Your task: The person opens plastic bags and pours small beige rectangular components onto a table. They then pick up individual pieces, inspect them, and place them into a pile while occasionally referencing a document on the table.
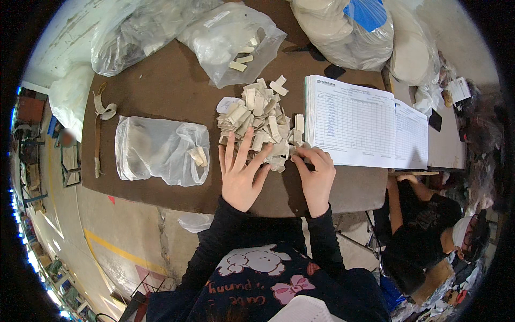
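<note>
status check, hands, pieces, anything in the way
Left hand spread over the pile of pale strips; right hand at its right edge, grip unclear. Strips heaped loose. Paper sheets close by right hand, nothing visibly blocking.

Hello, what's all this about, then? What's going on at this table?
A person has both hands at a heap of small pale strips on a brown table. The left hand is spread over the near side; the right hand is at the right edge, its grip unclear. A clear plastic bag lies left, an open book right.
</note>
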Motion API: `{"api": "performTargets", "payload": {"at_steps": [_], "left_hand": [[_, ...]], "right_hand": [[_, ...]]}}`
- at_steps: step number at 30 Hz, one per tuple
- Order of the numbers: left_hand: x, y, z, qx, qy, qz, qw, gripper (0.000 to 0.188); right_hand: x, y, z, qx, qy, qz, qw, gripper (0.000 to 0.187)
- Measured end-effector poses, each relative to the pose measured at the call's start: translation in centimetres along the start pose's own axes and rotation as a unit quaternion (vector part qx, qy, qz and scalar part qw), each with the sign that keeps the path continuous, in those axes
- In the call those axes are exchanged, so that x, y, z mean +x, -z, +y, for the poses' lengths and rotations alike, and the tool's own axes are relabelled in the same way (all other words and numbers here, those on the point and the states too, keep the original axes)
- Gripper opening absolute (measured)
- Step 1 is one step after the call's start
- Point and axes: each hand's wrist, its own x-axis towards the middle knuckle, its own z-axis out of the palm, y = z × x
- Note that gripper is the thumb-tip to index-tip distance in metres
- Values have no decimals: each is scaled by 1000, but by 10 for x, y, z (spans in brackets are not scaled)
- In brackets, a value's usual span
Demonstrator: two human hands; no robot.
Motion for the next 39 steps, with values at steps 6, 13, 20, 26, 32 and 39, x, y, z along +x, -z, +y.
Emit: {"api": "performTargets", "payload": {"at_steps": [6,13,20,26,32,39], "left_hand": [[1,0,0,7,-2,-13,1000,53],[2,6,2,2,-3,-23,1000,49],[1,4,1,-8,2,-23,1000,54],[3,5,2,-1,-2,-22,1000,50],[3,6,3,-11,-1,-17,1000,54],[3,5,4,-9,4,-19,1000,52]], "right_hand": [[-1,-2,2,-13,11,14,1000,11],[0,3,-1,75,-42,2,996,6],[10,12,8,200,-142,42,969,7],[25,14,8,-62,-36,0,997,17],[28,6,-1,-73,-4,45,996,13],[30,1,2,25,-5,22,999,11]]}}
